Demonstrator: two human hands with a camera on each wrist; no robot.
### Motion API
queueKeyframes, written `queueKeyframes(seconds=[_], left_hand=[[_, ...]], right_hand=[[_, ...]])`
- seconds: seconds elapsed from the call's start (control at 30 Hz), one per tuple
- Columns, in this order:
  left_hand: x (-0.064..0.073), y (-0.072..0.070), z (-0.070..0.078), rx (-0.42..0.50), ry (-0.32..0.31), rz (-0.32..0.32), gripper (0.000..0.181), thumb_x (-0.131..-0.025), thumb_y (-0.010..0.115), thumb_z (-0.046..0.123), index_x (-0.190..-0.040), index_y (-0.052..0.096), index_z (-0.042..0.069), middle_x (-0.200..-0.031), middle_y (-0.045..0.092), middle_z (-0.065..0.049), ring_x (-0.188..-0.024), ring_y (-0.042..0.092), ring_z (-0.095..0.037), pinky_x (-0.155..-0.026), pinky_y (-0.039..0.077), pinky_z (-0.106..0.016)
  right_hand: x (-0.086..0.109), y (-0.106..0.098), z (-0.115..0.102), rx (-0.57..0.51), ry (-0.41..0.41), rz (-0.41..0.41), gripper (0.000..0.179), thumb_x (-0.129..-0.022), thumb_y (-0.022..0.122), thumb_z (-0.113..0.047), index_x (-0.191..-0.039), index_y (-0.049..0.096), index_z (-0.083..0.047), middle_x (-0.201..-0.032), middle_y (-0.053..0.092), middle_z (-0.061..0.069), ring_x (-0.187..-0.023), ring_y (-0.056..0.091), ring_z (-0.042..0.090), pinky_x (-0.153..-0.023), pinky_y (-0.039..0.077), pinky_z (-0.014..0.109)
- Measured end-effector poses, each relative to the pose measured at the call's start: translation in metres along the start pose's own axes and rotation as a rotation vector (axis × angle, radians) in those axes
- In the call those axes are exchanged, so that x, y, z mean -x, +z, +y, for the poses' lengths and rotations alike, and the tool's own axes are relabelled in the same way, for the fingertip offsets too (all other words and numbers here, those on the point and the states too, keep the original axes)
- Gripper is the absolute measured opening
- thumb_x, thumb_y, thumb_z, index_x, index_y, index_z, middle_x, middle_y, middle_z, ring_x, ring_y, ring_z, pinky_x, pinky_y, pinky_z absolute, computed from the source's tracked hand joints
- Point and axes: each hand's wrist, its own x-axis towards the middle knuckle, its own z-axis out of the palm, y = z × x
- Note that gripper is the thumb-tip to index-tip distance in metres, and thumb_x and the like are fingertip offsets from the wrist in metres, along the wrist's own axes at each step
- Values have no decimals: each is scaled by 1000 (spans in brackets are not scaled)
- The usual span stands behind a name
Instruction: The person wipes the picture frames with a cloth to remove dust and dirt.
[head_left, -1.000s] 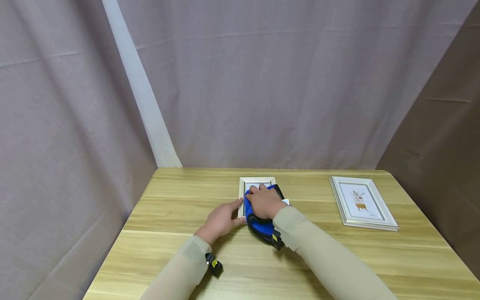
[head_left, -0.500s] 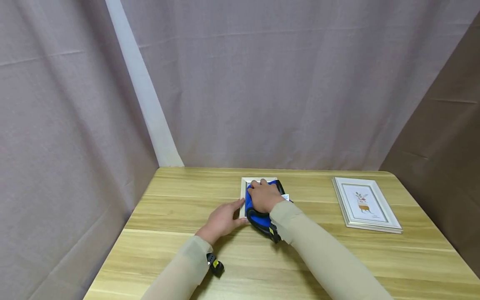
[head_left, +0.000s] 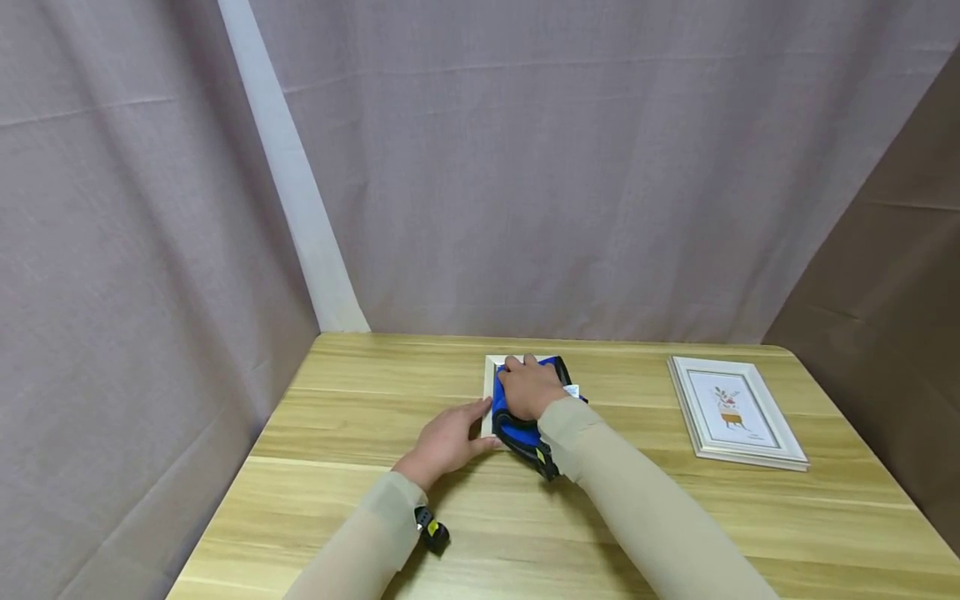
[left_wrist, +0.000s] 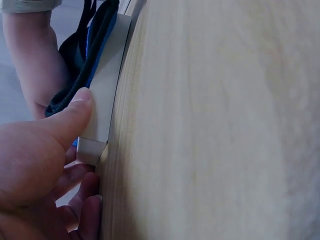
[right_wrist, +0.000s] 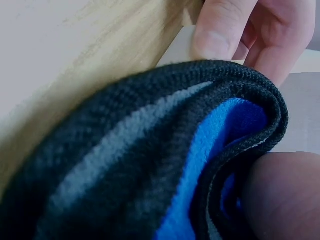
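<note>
A small picture frame with a pale border [head_left: 488, 392] lies flat near the back middle of the table, its face mostly covered. My left hand [head_left: 446, 442] grips its left side, and in the left wrist view the thumb presses the frame's edge [left_wrist: 109, 85] while the fingers curl by the corner. On top of the frame, my right hand [head_left: 531, 390] holds a bunched blue cloth with black trim [head_left: 517, 432] and presses it down. Up close in the right wrist view, the folded cloth [right_wrist: 125, 150] hides most of the right hand.
Toward the right of the wooden table [head_left: 337, 417] lies a white picture frame with a plant print [head_left: 731, 408], seemingly stacked on another. Grey curtains [head_left: 525, 167] hang behind the table and to its left. A brown curtain [head_left: 892, 317] stands at the right.
My right hand has slid the cloth slightly away from me over the frame, covering more of its top. The left hand stays on the frame's side. The view has shifted slightly.
</note>
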Motion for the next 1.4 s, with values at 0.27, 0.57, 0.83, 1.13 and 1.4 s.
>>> queueKeyframes(seconds=[0.27, 0.57, 0.83, 1.13, 1.4], left_hand=[[-1, 1, -2, -20, -8, -7, 82, -103, 75, 54, -169, 46, 16, -163, 56, -9, -148, 55, -34, -120, 47, -51], [-1, 5, -3, -30, -26, -8, 81, -103, 75, 53, -168, 47, 15, -163, 56, -10, -148, 55, -34, -120, 46, -51], [-1, 8, -4, -40, -25, -6, 80, -105, 73, 54, -169, 46, 15, -165, 54, -12, -149, 53, -36, -121, 45, -53], [-1, 6, -2, -48, -44, -16, 80, -105, 73, 53, -170, 45, 16, -165, 53, -14, -149, 53, -38, -120, 46, -55], [1, 7, -2, -47, -35, -4, 78, -105, 76, 47, -169, 46, 15, -166, 53, -12, -150, 52, -38, -120, 46, -55]], right_hand=[[-4, 2, 3, -30, -4, 17, 46, -116, 52, -34, -156, 63, -14, -158, 53, 11, -133, 51, 38, -101, 54, 66], [-6, 8, 5, -23, -19, 37, 45, -115, 52, -31, -156, 64, -15, -157, 54, 11, -134, 51, 38, -101, 55, 65], [-7, 11, 10, -59, -20, 63, 46, -112, 57, -30, -154, 65, -15, -155, 55, 10, -131, 53, 39, -96, 57, 66], [0, 13, 13, -66, -45, 84, 45, -111, 59, -30, -152, 67, -15, -157, 55, 9, -129, 56, 40, -91, 60, 66], [18, 9, 10, -73, -93, 79, 44, -112, 61, -30, -152, 67, -14, -158, 56, 10, -136, 55, 44, -96, 59, 66]])
